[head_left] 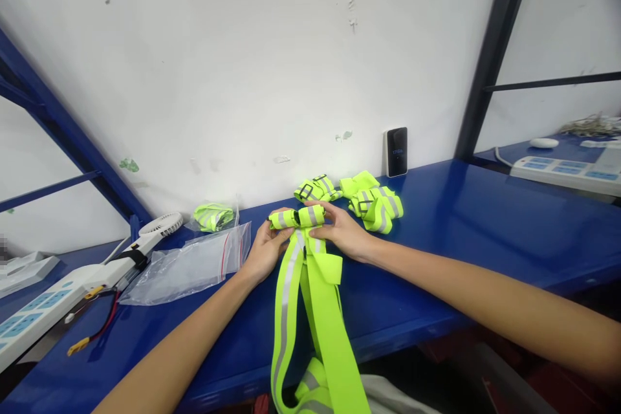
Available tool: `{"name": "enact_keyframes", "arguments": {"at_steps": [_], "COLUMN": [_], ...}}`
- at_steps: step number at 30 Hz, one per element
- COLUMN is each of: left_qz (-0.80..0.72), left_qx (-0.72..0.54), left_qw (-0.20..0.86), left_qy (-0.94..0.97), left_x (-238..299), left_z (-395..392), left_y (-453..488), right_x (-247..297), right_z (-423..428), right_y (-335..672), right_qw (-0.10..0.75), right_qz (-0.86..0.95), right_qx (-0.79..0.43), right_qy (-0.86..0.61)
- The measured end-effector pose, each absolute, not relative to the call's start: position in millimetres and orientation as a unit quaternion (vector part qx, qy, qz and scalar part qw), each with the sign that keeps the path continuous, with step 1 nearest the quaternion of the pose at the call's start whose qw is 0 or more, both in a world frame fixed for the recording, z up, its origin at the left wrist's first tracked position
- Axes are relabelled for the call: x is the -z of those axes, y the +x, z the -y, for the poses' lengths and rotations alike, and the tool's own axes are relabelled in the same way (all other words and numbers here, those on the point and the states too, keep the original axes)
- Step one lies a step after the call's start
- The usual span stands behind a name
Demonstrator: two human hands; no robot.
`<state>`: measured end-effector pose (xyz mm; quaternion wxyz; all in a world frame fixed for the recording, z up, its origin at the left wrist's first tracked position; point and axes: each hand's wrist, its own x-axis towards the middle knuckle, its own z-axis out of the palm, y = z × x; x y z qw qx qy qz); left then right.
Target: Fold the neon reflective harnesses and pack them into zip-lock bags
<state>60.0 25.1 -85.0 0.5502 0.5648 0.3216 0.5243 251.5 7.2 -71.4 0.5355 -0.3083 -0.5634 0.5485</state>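
A white painted wall [242, 65], scuffed and flaking in spots, rises ahead of me, with a dark steel upright [490, 58] to the right. Along its base runs a glossy blue metal shelf top [485, 239]. A white power strip with blue switches [565, 174] sits at the far right, and a second white power strip [33, 317] lies at the far left.

Between my hands, a fluorescent yellow-green reflective vest [320, 330] drapes over the shelf's front edge, its smooth fabric bands striped with silver tape. Behind it lie 2 folded yellow-green vest bundles [376, 207], and to the left are a crinkly clear plastic bag [187, 270] and a bagged yellow-green bundle [212, 217]. A black rectangular device [396, 152] leans against the wall.

The vest's upper end is folded into a compact rolled band [311, 215], which sits on the shelf top. My left hand [266, 249] holds its left end and my right hand [339, 229] its right end, both in narrow pinches with the fingers close around the layers. A small black buckle [296, 218] shows at the middle. Keeping both pinches level and the silver tape flat seems the best way to stop the slick layers from sliding.
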Motion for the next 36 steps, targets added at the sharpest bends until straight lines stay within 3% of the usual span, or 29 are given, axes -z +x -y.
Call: {"name": "enact_keyframes", "arguments": {"at_steps": [13, 24, 30, 36], "left_qz": [-0.334, -0.348, -0.332, -0.325], "left_qx": [-0.510, -0.534, -0.545, -0.551], "left_qw": [0.425, 0.378, 0.308, 0.367], "left_qy": [0.669, 0.671, 0.705, 0.675], "left_x": [72, 68, 72, 59], "left_z": [-17, -28, -26, -13], "left_y": [60, 51, 51, 55], "right_x": [73, 67, 66, 61], "right_z": [-1, 6, 5, 5], "right_y": [247, 248, 248, 248], "right_qw": [0.500, 0.434, 0.442, 0.479], "right_qz": [0.541, 0.508, 0.485, 0.448], "right_qx": [-0.563, -0.682, -0.679, -0.682], "right_qy": [-0.374, -0.297, -0.329, -0.322]}}
